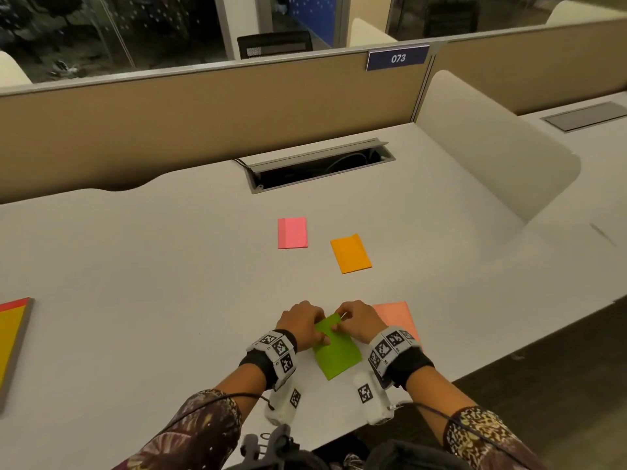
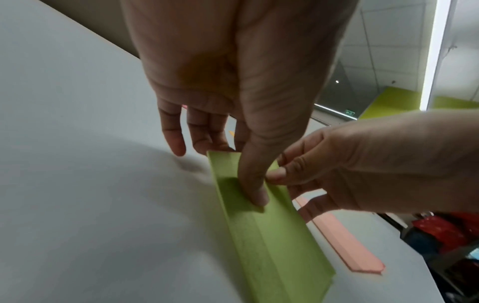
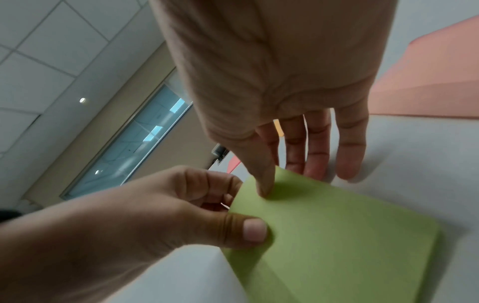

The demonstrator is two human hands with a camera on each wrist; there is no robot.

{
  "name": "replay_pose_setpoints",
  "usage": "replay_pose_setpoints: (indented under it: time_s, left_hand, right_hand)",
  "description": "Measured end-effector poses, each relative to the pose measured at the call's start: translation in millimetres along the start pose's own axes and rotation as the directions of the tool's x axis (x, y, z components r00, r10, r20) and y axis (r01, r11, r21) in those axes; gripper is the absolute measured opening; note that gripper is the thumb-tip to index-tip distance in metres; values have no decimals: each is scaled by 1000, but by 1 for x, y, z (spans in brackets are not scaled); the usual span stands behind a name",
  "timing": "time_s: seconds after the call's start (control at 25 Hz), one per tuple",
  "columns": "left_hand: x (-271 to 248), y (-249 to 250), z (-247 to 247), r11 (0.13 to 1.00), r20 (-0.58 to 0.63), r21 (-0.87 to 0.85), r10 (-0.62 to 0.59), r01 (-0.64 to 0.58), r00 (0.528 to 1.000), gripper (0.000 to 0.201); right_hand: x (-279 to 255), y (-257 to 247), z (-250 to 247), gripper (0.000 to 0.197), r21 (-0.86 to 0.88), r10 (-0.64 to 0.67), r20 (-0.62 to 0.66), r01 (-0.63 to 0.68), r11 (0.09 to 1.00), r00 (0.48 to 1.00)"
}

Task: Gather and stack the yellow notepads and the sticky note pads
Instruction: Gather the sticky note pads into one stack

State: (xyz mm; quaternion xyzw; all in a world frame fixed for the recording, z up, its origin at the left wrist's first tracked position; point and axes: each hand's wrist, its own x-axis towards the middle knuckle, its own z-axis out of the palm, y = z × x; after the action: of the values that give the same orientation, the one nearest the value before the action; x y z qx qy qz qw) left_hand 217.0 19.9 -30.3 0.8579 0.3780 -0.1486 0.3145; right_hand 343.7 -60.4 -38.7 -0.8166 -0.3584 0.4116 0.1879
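Observation:
A green sticky note pad (image 1: 337, 351) lies near the desk's front edge, its far end raised. My left hand (image 1: 321, 334) pinches its far left corner, thumb on top (image 3: 255, 229). My right hand (image 1: 342, 319) pinches the far right corner, thumb pressed on the top sheet (image 3: 264, 187). A salmon pad (image 1: 395, 315) lies just right of my right hand, partly hidden by the wrist. Farther back lie an orange pad (image 1: 351, 253) and a pink pad (image 1: 292, 233). A yellow notepad (image 1: 12, 337) with a red top strip sits at the left edge, cut off.
The white desk (image 1: 152, 283) ends in a beige partition (image 1: 203, 113) at the back. An open cable hatch (image 1: 319, 166) sits behind the pads. A curved white divider (image 1: 492, 157) stands on the right. The desk's front edge runs close behind my wrists.

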Motion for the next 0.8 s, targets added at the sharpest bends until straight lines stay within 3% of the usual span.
replay_pose_setpoints:
  time_s: [0.04,0.16,0.28,0.36,0.44,0.52,0.64,0.72,0.8]
  left_hand:
    - [1,-1,-1,995,-22,-95,-9,7,1000,43]
    - [4,-5,-5,906,-127,-422,-92,30,988,38]
    - [4,-1,-8,653,-97,-756,-186,49,978,36]
    - [3,6,-11,523,-68,-851,-196,46,978,32]
    - [2,12,-13,484,-69,-874,-189,32,979,28]
    - [5,11,-14,456,-81,-889,-210,25,974,27]
    - [9,3,-13,425,-100,-905,-253,18,962,17]
    - [12,-1,-12,404,-93,-914,-268,24,959,13]
    - [15,-1,-9,392,-77,-919,-277,39,958,14]
  right_hand:
    - [-2,1,-2,10,78,-2,-6,2,997,1000]
    - [-5,4,-13,13,396,34,-33,-18,918,999]
    - [-12,4,-26,10,633,38,-34,-8,774,999]
    - [-13,3,-33,11,694,37,-36,-2,720,999]
    - [-10,6,-39,17,700,64,-65,0,714,996]
    - [-9,14,-48,20,624,87,-170,39,781,982]
    - [-7,41,-63,28,253,105,-381,-6,967,919]
    - [-9,56,-70,44,38,167,-376,-165,985,911]
    - [-12,62,-73,64,-90,271,-298,-310,947,915]
